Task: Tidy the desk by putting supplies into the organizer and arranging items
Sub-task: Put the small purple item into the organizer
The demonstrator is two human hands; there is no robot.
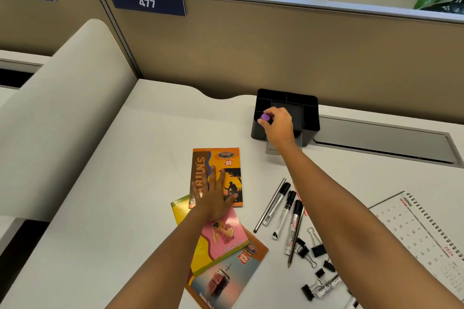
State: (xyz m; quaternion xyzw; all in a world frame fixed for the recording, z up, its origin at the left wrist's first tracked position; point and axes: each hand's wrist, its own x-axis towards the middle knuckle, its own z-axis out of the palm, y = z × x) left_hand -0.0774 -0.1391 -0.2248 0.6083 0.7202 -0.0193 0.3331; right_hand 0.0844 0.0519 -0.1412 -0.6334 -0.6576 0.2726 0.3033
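Observation:
A black desk organizer (308,104) with several compartments stands at the back of the desk. My right hand (278,124) is over its left front compartment, shut on a small purple object (265,116). My left hand (214,194) lies flat, fingers spread, on an orange notebook (226,163). Below it lie a pink and yellow notebook (223,236) and another orange notebook with a ship picture (226,281). Black-capped markers (283,213) and a pencil (268,206) lie to the right, with several black binder clips (310,253) nearer me.
A June calendar (424,228) lies at the right edge. A grey cable hatch (384,139) is set in the desk right of the organizer. A tan partition (251,52) closes the back, and a curved divider (65,118) rises on the left.

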